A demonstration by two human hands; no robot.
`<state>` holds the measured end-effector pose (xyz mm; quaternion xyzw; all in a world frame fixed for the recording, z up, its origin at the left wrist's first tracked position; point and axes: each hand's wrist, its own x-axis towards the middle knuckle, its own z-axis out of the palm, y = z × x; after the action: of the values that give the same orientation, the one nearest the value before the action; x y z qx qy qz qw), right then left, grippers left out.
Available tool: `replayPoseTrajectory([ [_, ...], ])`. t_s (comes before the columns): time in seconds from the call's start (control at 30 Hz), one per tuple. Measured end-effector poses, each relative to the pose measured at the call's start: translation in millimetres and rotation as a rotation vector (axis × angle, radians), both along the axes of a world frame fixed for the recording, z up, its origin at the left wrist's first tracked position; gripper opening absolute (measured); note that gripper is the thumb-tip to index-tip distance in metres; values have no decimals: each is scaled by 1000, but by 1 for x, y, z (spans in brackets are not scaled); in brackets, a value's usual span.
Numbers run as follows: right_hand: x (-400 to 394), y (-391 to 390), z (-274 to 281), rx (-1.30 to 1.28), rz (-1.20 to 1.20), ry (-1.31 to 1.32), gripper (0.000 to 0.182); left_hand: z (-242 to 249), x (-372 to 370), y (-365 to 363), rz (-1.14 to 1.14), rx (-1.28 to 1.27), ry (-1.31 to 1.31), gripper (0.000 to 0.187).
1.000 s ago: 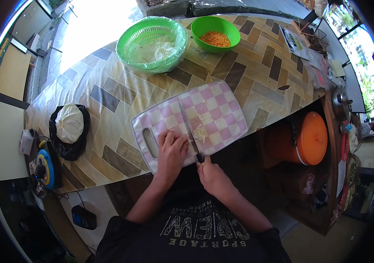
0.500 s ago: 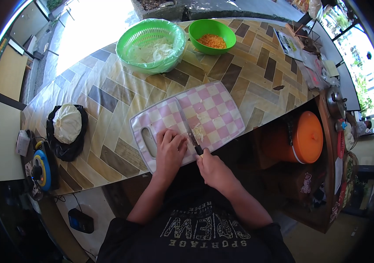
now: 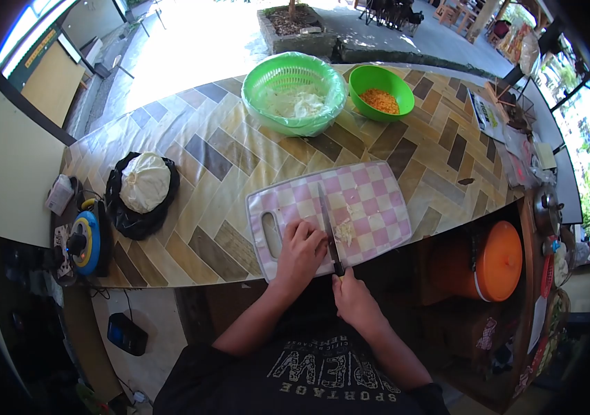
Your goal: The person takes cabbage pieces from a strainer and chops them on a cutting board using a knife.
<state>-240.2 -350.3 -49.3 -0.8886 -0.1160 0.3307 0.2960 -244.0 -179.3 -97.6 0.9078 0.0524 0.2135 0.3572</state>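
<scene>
A pink-and-white checked cutting board lies near the front edge of the table. My right hand is wrapped round the black handle of a knife, whose long blade points away from me across the board. Left of the blade rests my left hand, its fingers curled down onto the board close to the knife. Whatever is under those fingertips is hidden. Thin pale cut pieces lie on the board just right of the blade, with smaller bits scattered farther up.
Behind the board stand a green basket lined with clear plastic and a green bowl holding orange bits. A white bundle in a black bag sits at left. An orange lidded bucket is below the table's right side.
My view has tilted up and shifted left, so the table items appear lower and farther right. Both hands keep their places at the knife, which stays on the board.
</scene>
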Motion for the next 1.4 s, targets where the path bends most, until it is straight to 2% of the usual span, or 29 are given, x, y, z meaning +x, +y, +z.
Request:
replayPoseTrajectory([
  [0.1,20,5,18,2,26,37,38,0,0,0,1,20,-18,19],
  [0.13,22,9,42,-25,-21,166,37,0,1,0,2,23,-16,18],
  [0.23,7,1,27,-36,-7,163,37,0,1,0,8,28,-12,16],
  [0.33,12,10,11,-12,66,-72,37,-3,1,-2,16,41,-5,15],
  [0.43,19,5,37,2,19,121,38,0,0,-2,27,69,-15,14],
  [0.53,-1,-11,-11,-37,76,-69,38,-3,2,-5,49,53,-28,15],
  [0.67,17,-4,-4,44,76,-50,37,1,-1,-7,45,0,-12,16],
  [0.77,33,-1,60,-2,16,240,38,4,-2,-5,32,3,20,15],
  [0.8,30,-8,63,-24,36,255,38,6,-3,-7,36,5,27,15],
  [0.9,16,-11,35,-43,70,153,37,4,-2,-10,77,22,24,14],
  [1.0,6,-1,-3,12,81,-126,35,-1,-1,-11,100,54,18,13],
  [1.1,16,-5,4,52,111,-92,34,-1,-3,-13,102,61,32,13],
  [1.2,12,-24,17,-64,139,-74,33,0,-4,-13,101,67,54,12],
  [1.4,60,-55,13,-52,128,-200,35,7,16,-21,55,148,122,12],
])
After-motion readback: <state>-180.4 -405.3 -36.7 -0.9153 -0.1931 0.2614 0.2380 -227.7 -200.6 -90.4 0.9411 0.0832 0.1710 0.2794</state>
